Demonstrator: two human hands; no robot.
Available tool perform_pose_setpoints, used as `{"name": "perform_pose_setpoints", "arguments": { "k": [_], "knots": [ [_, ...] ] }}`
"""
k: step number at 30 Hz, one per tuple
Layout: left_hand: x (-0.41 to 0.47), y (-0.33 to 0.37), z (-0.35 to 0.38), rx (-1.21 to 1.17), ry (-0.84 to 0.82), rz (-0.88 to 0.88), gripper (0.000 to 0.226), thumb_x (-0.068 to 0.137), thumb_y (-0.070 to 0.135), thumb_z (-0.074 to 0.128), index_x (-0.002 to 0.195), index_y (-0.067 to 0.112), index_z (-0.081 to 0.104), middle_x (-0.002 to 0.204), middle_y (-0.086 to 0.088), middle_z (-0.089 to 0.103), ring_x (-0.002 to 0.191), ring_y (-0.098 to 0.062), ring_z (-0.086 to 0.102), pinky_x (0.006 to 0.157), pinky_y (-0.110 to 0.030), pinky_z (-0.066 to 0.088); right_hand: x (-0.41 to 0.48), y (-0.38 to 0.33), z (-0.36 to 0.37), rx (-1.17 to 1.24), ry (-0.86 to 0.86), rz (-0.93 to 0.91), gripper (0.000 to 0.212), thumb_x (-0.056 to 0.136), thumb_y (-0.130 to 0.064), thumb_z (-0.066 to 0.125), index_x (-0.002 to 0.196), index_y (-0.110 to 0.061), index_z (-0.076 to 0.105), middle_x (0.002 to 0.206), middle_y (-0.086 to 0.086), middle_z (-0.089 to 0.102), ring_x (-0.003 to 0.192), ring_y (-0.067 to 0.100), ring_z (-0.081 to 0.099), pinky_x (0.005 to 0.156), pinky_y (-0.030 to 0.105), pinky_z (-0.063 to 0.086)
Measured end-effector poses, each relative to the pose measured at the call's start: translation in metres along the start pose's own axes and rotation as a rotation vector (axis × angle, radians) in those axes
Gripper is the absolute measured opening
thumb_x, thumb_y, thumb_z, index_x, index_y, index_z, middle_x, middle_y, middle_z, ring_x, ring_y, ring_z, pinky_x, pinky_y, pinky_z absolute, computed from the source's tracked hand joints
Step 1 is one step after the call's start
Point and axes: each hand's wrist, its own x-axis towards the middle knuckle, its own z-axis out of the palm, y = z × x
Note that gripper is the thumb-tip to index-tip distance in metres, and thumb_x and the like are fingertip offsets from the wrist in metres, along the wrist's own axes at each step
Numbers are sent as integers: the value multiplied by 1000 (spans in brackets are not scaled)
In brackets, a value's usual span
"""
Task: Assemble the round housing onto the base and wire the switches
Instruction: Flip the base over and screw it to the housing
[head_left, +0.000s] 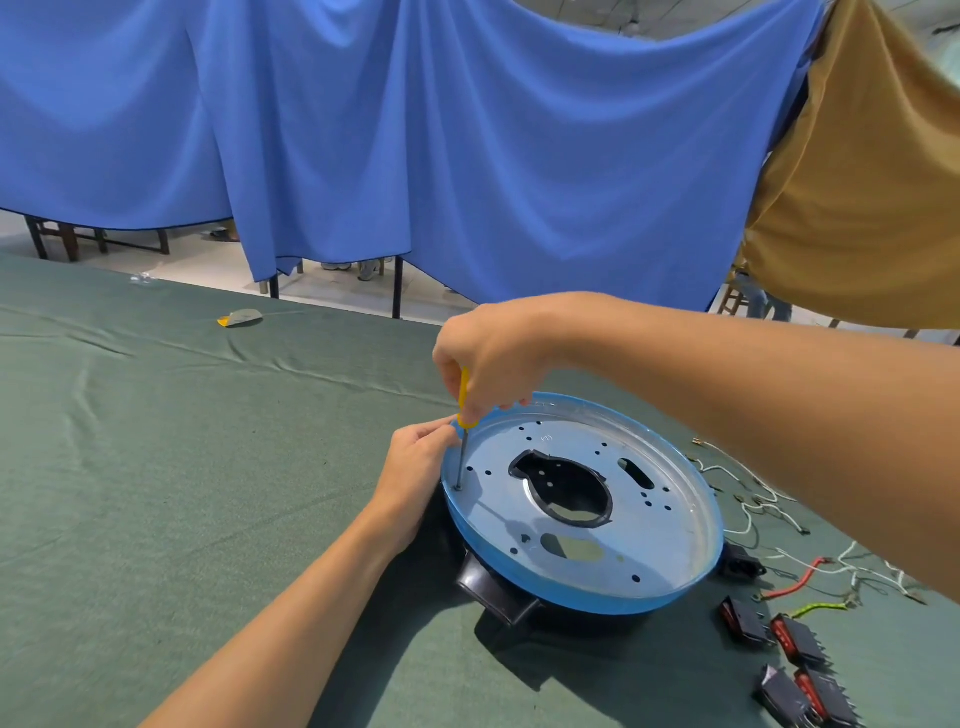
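1. A yellow screwdriver (464, 393) was gripped upright in the clenched fingers of the right hand (493, 353), its tip set in a hole just below them.
2. The left hand (415, 465) was held with its fingers curled just beside the shaft, at the blue rim of the round housing (665, 519); whether anything was pinched could not be told.
3. The housing was seated on the black base (493, 590).
4. Switches (797, 642) and wires (753, 501) were laid well apart from the fingers.

The right arm comes in from the right, wrist bent down. The right hand (493, 353) curls its fingers round a yellow screwdriver (464, 389), held upright. The left hand (415, 470) sits lower, fingers bunched just beside the shaft. I cannot tell what they pinch.
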Motion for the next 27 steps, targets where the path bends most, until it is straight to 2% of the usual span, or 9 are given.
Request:
{"name": "perform_pose_setpoints", "arguments": {
  "k": [2, 4, 8, 12, 14, 18, 23, 25, 27],
  "knots": [
    [0, 0, 1, -17, -8, -14, 28, 84, 7, 51, 63, 8, 70, 70, -7, 68, 68, -20, 60, 67, -31, 48, 0, 0, 6, -72, 84, -16, 25, 89, -29, 61, 77, -8, 67, 64, 4, 66, 64, 22, 64, 46, 20, 40],
    [-1, 0, 1, -9, -8, -8, 27, 83, 5, 50, 70, 6, 73, 75, -9, 71, 72, -21, 63, 71, -35, 50, 2, 2, 11, 13, 106, 55, 31, 88, -23, 55, 61, -8, 59, 54, 2, 61, 51, 21, 55, 42, 18, 37],
    [-1, 0, 1, -7, -9, 2, 33, 81, 2, 49, 69, 15, 77, 77, -2, 75, 70, -16, 65, 72, -33, 51, -2, 10, 7, 263, -101, 189, 32, 96, -26, 53, 71, -6, 56, 57, 4, 47, 42, 17, 34, 39, 16, 29],
    [-1, 0, 2, -8, -14, 14, 42, 84, 0, 46, 60, 20, 74, 69, 3, 73, 63, -12, 63, 59, -19, 50, -15, 6, 4, 101, -74, 49, 20, 91, -26, 63, 91, -6, 63, 68, 4, 56, 51, 15, 47, 36, 14, 34],
    [-2, 0, 1, -11, -24, 23, 40, 84, 0, 46, 62, 18, 74, 70, 3, 73, 63, -11, 62, 59, -20, 50, -18, 1, 8, -143, 69, -86, 19, 91, -24, 62, 98, -8, 67, 67, 1, 55, 56, 10, 44, 35, 16, 31],
    [0, -3, 0, 16, -15, 31, 30, 86, 4, 48, 63, 7, 67, 71, -2, 70, 67, -14, 60, 67, -31, 47, -22, -1, 11, -219, 175, -251, 15, 87, -11, 58, 89, -14, 72, 56, -7, 48, 54, 6, 39, 41, 16, 30],
    [-1, -5, 2, -1, -17, 41, 43, 86, 2, 47, 55, 22, 69, 63, 7, 69, 58, -6, 60, 57, -18, 48, -17, -5, 11, -202, 145, -160, 19, 85, -8, 53, 71, -4, 65, 50, -2, 42, 50, 14, 35, 38, 14, 32],
    [-2, -3, 2, 8, 6, 56, 43, 86, 1, 47, 53, 22, 65, 60, 10, 65, 54, -2, 55, 54, -14, 45, -13, -11, 11, -117, 114, -82, 27, 81, -6, 52, 55, -9, 50, 47, 1, 45, 55, 20, 44, 37, 16, 31],
    [-3, -2, 2, 17, 16, 65, 40, 88, 1, 48, 54, 19, 59, 56, 13, 58, 51, 1, 49, 55, -13, 43, -6, -16, 9, -65, 54, 5, 25, 81, -6, 52, 56, -9, 55, 52, 0, 60, 61, 21, 60, 40, 18, 38]
  ]
}}
